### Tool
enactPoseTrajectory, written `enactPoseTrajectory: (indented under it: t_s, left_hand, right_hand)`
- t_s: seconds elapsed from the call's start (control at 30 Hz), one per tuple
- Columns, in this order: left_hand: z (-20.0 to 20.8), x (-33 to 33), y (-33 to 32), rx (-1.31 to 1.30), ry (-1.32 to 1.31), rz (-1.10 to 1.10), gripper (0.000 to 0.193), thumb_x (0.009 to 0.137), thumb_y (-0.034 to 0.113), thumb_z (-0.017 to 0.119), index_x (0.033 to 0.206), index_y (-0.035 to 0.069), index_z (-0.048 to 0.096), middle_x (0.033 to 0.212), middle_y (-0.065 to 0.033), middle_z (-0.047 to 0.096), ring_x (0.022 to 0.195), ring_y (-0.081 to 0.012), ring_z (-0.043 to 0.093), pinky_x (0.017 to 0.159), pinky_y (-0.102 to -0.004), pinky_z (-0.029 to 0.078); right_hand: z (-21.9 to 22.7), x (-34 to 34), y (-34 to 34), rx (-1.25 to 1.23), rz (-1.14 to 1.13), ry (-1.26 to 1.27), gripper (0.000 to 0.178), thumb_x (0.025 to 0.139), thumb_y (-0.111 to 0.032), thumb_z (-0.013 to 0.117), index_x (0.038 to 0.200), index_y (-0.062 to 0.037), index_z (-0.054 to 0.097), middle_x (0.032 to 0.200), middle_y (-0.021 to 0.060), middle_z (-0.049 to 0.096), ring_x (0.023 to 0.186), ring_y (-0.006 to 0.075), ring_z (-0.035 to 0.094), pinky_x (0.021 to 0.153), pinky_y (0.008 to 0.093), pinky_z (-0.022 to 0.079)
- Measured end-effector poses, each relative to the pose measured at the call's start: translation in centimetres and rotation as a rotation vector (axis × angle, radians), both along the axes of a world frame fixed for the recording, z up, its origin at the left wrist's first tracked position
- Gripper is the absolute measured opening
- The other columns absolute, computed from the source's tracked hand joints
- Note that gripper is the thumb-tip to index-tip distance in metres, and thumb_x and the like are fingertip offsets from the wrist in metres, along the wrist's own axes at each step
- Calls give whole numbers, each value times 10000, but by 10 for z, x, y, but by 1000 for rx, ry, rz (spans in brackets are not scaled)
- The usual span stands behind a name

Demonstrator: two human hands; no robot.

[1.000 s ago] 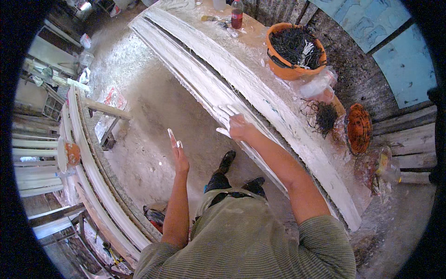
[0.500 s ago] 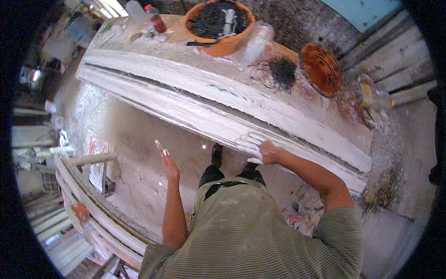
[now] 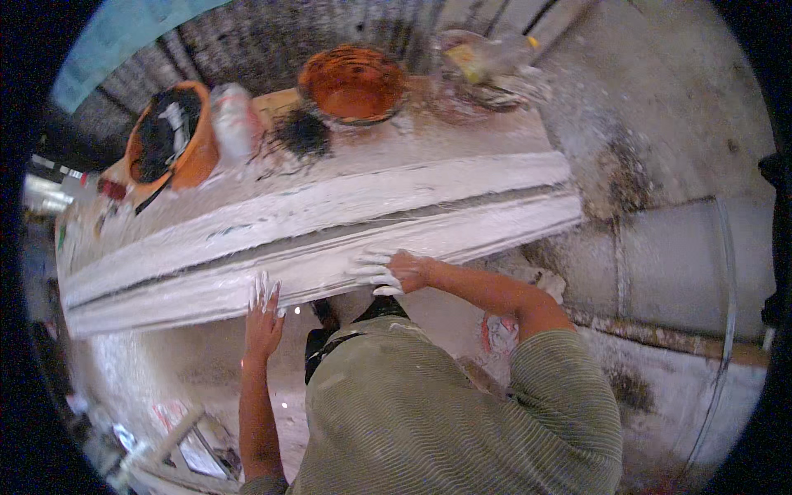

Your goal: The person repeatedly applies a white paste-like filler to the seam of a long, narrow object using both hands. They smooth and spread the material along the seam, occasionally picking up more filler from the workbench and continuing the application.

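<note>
As the person point(image 3: 454, 404) stands by a table point(image 3: 487, 136), a long white strip point(image 3: 322, 266) lies at twelve o'clock. The right hand point(image 3: 398, 272) is on it, fingers spread. The left hand point(image 3: 264, 318), spread too, is by its near edge at ten o'clock; I can't tell if they touch.

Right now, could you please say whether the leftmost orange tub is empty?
The orange tub is not empty: dark strands and a white bundle show inside.

A translucent plastic bag point(image 3: 235, 120) and black tangled strands point(image 3: 304, 134) lie between a round orange tub point(image 3: 203, 150) and a stained orange basin point(image 3: 351, 93).
</note>
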State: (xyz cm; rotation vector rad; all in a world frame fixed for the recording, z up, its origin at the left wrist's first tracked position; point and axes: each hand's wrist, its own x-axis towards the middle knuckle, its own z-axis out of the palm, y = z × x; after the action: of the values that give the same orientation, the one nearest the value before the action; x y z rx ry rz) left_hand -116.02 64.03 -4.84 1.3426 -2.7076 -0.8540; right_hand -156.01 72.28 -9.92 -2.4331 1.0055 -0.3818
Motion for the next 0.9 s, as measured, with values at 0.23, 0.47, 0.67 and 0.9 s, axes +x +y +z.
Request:
enactPoseTrajectory:
  t_s: [0.23, 0.47, 0.67, 0.9]
  left_hand:
    - [-4, -56, -25, 2, -63, -214, 638, 911, 233, 521, 1525, 194, 352, 1579, -255, 231, 1451, -469, 208, 1187, -536, 198]
    - [3, -130, -34, 8, -58, -539, 662, 886, 228, 558, 1506, 104, 363, 1618, -222, 123, 1479, -448, 139, 1196, -509, 191]
    - [13, -188, -36, 22, -58, -632, 640, 922, 274, 557, 1508, 114, 356, 1627, -193, 116, 1487, -427, 121, 1197, -481, 208]
    - [7, -202, -36, 9, -139, -598, 598, 959, 306, 514, 1511, 132, 361, 1591, -247, 198, 1466, -445, 187, 1193, -475, 217]
  right_hand:
    - [33, -146, 145, -78, -601, 308, 416, 922, -323, 603, 1274, -103, 583, 1486, 106, 454, 1336, 336, 455, 1141, 487, 331]
    - [23, -228, 204, -279, -1438, 650, 335, 919, -298, 606, 1160, -68, 631, 1370, 191, 507, 1230, 414, 491, 1075, 527, 368]
    - [-21, -134, 129, -133, -1429, 465, 335, 909, -305, 570, 1131, -68, 653, 1238, 232, 553, 1064, 393, 570, 942, 541, 450]
    - [2, -32, 50, 94, -1095, 680, 204, 809, -229, 617, 853, -103, 771, 825, 105, 735, 815, 303, 697, 730, 537, 528]
